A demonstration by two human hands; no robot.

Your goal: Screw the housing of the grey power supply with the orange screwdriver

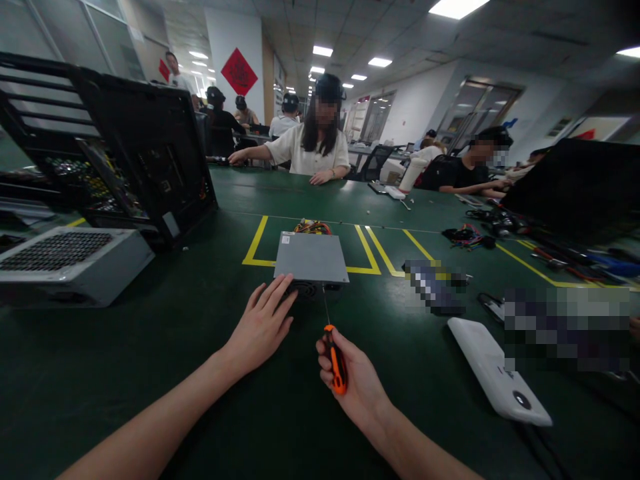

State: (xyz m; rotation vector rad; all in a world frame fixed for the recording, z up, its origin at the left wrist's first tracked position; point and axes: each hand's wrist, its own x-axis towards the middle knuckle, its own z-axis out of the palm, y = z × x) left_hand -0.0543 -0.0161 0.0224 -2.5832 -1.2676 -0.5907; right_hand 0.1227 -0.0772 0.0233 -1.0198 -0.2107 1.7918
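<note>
In the middle of the green table lies a grey computer power supply [311,257], its fan side facing me. A bundle of coloured cables [314,227] comes out of its far side. My left hand [263,319] rests with fingers stretched out, the fingertips touching the near left edge of the power supply. My right hand [353,370] is closed round the orange and black handle of a screwdriver [339,369]. The thin shaft points away from me, and its tip meets the power supply's near face beside the socket. Whether a screw sits under the tip is too small to tell.
A black computer case [145,153] stands at the left behind another power supply [75,267]. To the right lie a white power bank [500,370], cables [467,235] and several tools [560,260]. Yellow tape [370,250] marks the table [200,373]. A co-worker [310,147] is across it.
</note>
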